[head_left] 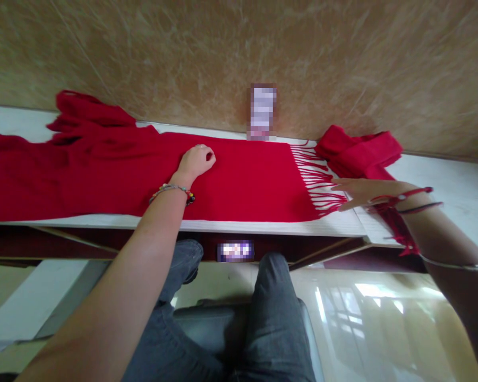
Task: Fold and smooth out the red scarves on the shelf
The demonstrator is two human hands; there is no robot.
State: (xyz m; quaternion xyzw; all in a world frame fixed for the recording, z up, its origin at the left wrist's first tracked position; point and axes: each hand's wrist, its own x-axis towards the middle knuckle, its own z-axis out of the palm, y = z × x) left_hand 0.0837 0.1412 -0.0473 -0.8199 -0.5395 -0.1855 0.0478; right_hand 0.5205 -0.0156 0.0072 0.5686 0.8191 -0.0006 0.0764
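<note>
A red scarf (255, 180) lies flat along the white table, its fringe (313, 180) spread out at the right end. My left hand (197, 162) rests on the middle of the scarf with its fingers curled in loosely, and I see nothing inside the curl. At the fringe's right side is my right hand (362, 192), open, fingers stretched out over the tips of the strands. Behind that hand sits another bunched red scarf (358, 151), with its own fringe hanging over the table's front edge.
More bunched red fabric (90, 114) lies at the left back against the brown marbled wall (175, 58). A blurred, upright phone-like object (262, 111) leans on the wall. Under the white tabletop (442, 183) an open shelf holds a blurred small item (235, 250). My knees are beneath.
</note>
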